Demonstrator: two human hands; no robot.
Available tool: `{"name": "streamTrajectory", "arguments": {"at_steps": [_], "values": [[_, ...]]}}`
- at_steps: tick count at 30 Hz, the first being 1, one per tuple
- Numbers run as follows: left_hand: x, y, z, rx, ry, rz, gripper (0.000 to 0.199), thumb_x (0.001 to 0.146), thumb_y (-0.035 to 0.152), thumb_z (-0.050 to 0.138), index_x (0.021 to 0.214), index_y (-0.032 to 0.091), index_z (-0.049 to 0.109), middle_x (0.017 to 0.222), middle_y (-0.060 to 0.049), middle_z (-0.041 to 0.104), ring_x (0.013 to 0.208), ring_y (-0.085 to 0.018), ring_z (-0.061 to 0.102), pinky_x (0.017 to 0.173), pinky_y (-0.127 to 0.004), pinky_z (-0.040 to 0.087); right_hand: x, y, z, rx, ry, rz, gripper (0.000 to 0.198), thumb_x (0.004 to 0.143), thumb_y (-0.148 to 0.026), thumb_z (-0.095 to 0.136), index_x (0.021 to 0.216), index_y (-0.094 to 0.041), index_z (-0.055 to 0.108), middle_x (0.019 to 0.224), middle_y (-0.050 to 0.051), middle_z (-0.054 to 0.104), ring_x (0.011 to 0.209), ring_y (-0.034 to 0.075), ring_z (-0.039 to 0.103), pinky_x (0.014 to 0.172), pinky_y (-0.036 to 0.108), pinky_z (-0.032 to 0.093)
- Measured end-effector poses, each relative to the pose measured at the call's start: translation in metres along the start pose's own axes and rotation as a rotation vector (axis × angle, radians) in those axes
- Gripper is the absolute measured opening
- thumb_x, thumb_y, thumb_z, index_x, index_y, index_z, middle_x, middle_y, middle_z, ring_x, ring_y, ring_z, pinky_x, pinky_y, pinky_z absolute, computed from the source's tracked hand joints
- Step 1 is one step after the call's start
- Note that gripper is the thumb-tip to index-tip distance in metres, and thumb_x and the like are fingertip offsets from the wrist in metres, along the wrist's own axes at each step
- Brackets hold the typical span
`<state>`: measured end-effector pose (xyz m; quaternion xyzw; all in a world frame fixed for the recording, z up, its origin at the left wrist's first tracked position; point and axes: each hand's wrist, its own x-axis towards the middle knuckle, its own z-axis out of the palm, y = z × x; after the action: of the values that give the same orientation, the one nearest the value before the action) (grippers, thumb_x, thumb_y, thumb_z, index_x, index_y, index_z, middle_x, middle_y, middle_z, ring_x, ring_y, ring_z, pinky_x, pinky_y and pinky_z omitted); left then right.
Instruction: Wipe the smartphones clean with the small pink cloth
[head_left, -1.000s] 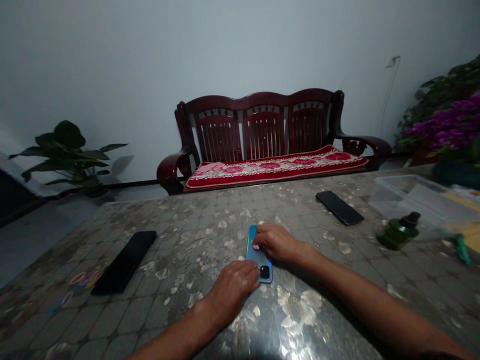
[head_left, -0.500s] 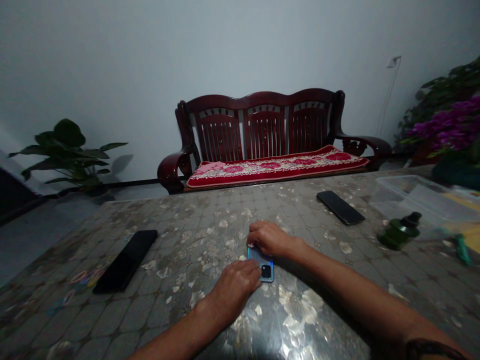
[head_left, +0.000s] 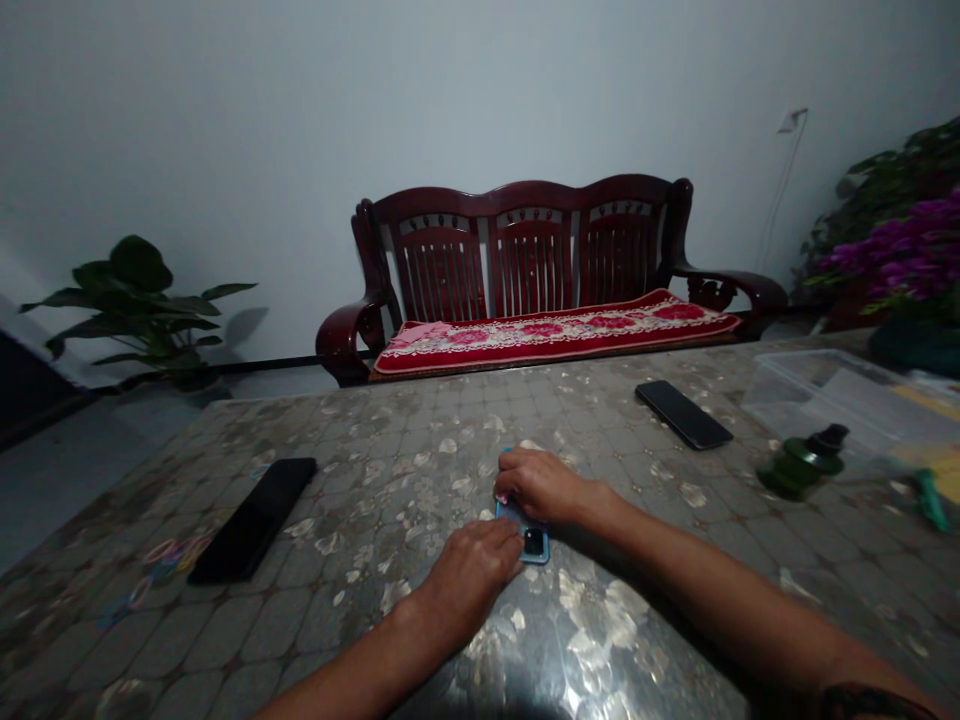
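Note:
A smartphone [head_left: 534,543] with a blue rim lies back side up on the table in front of me, its dark camera block at the near end. My left hand [head_left: 480,560] holds it from the left, fingers closed together on its near part. Over the far end, my right hand [head_left: 536,482] has its fingers curled down. A small pink thing [head_left: 502,498] shows at its fingertips, too small to name. Most of the phone's far half is hidden beneath the right hand.
A black phone [head_left: 255,520] lies left beside colourful bands [head_left: 161,565]; another black phone [head_left: 682,414] lies far right. Rightward stand a green bottle [head_left: 801,467] and a clear plastic box [head_left: 795,395]. Beyond the patterned table [head_left: 360,420] is a wooden bench [head_left: 525,250].
Both hands stay at the phone almost unmoved. The right fingers shift slightly, and the pink bit at their tips shows more plainly. The view moves a little.

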<state>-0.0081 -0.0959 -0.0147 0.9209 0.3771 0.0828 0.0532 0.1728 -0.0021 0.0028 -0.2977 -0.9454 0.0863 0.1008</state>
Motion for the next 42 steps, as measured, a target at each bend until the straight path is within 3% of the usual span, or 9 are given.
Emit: {"name": "streamTrajectory", "arguments": {"at_steps": [8, 16, 24, 33, 39, 42], "values": [[0.000, -0.002, 0.004, 0.040, 0.032, 0.017, 0.008, 0.093, 0.017, 0.067, 0.101, 0.017, 0.069, 0.110, -0.009, 0.074, 0.098, -0.024, 0.072, 0.089, -0.038, 0.059, -0.003, 0.020, 0.003, -0.015, 0.107, 0.184, 0.022, 0.087, -0.008, 0.058, 0.094, -0.018, 0.076, 0.090, 0.008, 0.067, 0.089, 0.021, 0.058, 0.073, 0.027, 0.036], [-0.001, -0.004, 0.004, 0.045, 0.062, 0.030, 0.008, 0.092, 0.017, 0.068, 0.099, 0.017, 0.069, 0.109, -0.009, 0.074, 0.097, -0.025, 0.072, 0.088, -0.038, 0.060, -0.027, 0.007, -0.001, 0.108, 0.046, -0.026, 0.024, 0.082, -0.007, 0.059, 0.092, -0.019, 0.077, 0.087, 0.005, 0.067, 0.083, 0.018, 0.059, 0.068, 0.026, 0.035], [-0.002, -0.007, 0.010, 0.046, 0.121, 0.056, 0.012, 0.089, 0.015, 0.071, 0.100, 0.017, 0.070, 0.108, -0.009, 0.075, 0.099, -0.026, 0.073, 0.087, -0.039, 0.061, -0.026, 0.022, 0.000, 0.021, 0.142, 0.173, 0.018, 0.089, -0.011, 0.060, 0.092, -0.018, 0.076, 0.085, 0.007, 0.066, 0.083, 0.019, 0.056, 0.070, 0.027, 0.035], [-0.001, -0.004, 0.004, 0.020, 0.082, 0.041, 0.015, 0.089, 0.014, 0.071, 0.103, 0.018, 0.068, 0.109, -0.007, 0.074, 0.097, -0.025, 0.073, 0.088, -0.039, 0.061, -0.047, 0.012, -0.002, 0.205, 0.049, -0.028, 0.024, 0.081, -0.006, 0.059, 0.090, -0.018, 0.077, 0.084, 0.005, 0.068, 0.083, 0.018, 0.061, 0.074, 0.025, 0.041], [-0.001, -0.005, 0.005, 0.056, 0.113, 0.067, 0.006, 0.091, 0.017, 0.067, 0.097, 0.017, 0.068, 0.104, -0.008, 0.074, 0.093, -0.024, 0.073, 0.085, -0.037, 0.062, -0.044, 0.021, 0.004, 0.173, 0.152, 0.167, 0.023, 0.086, -0.007, 0.057, 0.091, -0.017, 0.078, 0.086, 0.007, 0.067, 0.081, 0.018, 0.060, 0.072, 0.025, 0.041], [-0.002, -0.006, 0.006, 0.043, 0.131, 0.066, 0.006, 0.094, 0.017, 0.063, 0.098, 0.018, 0.068, 0.104, -0.007, 0.074, 0.094, -0.023, 0.073, 0.086, -0.036, 0.061, -0.044, 0.015, 0.005, 0.131, 0.171, 0.198, 0.022, 0.085, -0.008, 0.058, 0.090, -0.017, 0.077, 0.086, 0.007, 0.067, 0.081, 0.018, 0.059, 0.071, 0.026, 0.040]]}}
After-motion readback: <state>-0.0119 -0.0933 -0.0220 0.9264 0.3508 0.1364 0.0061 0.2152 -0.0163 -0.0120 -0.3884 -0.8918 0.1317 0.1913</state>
